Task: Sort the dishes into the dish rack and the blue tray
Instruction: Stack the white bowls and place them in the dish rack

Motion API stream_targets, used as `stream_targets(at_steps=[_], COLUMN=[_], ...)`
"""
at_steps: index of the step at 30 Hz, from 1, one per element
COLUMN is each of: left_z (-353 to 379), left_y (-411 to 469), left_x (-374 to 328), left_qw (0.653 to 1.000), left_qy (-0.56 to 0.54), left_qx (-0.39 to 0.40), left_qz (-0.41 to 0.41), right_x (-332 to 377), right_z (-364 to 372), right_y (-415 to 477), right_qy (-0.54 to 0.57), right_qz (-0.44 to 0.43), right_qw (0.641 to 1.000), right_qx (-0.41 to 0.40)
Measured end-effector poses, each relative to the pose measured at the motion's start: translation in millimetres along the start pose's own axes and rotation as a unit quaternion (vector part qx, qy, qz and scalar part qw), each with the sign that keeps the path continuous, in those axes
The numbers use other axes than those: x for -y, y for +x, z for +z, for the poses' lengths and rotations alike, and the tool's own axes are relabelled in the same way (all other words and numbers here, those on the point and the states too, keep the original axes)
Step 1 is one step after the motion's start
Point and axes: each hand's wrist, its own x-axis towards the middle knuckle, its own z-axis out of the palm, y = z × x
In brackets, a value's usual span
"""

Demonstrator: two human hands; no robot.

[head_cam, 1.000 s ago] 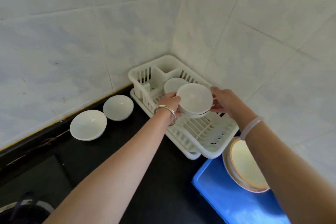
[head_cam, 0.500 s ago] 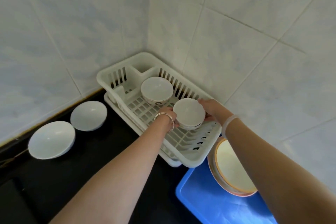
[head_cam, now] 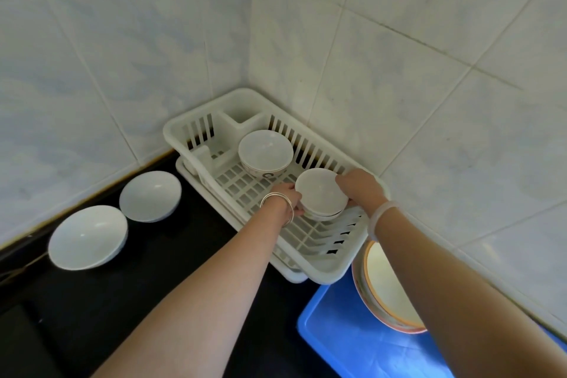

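Both hands at centre frame, inside the dish rack (head_cam: 325, 270). Left hand (head_cam: 287, 198), bangles at the wrist, has its fingers curled against the left side of a small white bowl (head_cam: 322, 193). Right hand (head_cam: 357, 186) cups the bowl's right rim from above. So the bowl is pinched between the two hands, upright, low over the rack's slotted floor or just touching it; contact underneath cannot be made out. There looks to be a second rim beneath the bowl, perhaps a nested pair, but this is unclear.

Handling, as a judgement: glazed ceramic, stiff, brittle, smooth enough to slip. Light for one hand, yet opposite-side holds at the rim are the safe purchase. Set down gently; the plastic ribs could tip it.

Just above, toward the rack's back wall, a larger bowl (head_cam: 265, 150) sits upright with a patterned band. Well apart at left of frame, two white bowls remain on the dark counter: far-left bowl (head_cam: 87, 238) and the one beside it (head_cam: 150, 196), near but not touching.

Lower right: blue tray (head_cam: 337, 344), holding plates (head_cam: 386, 288) with orange rims leaning toward the tiled wall. The right forearm covers part of them; count uncertain. Tray is cut off by the frame's bottom edge.
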Motion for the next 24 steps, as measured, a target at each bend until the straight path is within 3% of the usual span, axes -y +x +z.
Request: stream_targets(at_steps=[9,14,19,24], left_z=[-8.2,-34.2,-91.5,-166.2], left_y=[-6.0,-34.3,-85.7,-126.6], left_x=[-0.7,0.2,20.5,69.8], left_qw=[0.998,0.993,0.971,0.943], left_qy=[0.035,0.017,0.016,0.023], left_qx=[-0.006,-0.029,-0.121,-0.256], left_qz=[0.046,0.116,0.207,0.21], right_x=[-2.2,16.0,52.4,92.5], right_z=[-7.3,-3.6,31.8,96.9], right_y=[-28.1,-59.0,-110.6,-141.9], right_qy=[-0.037,0.077,0.242,0.239], right_qz=[-0.038,-0.097,-0.145,-0.179], right_qw=[0.998,0.989,0.959,0.952], right_qx=[-0.041,-0.075,-0.021,0.061])
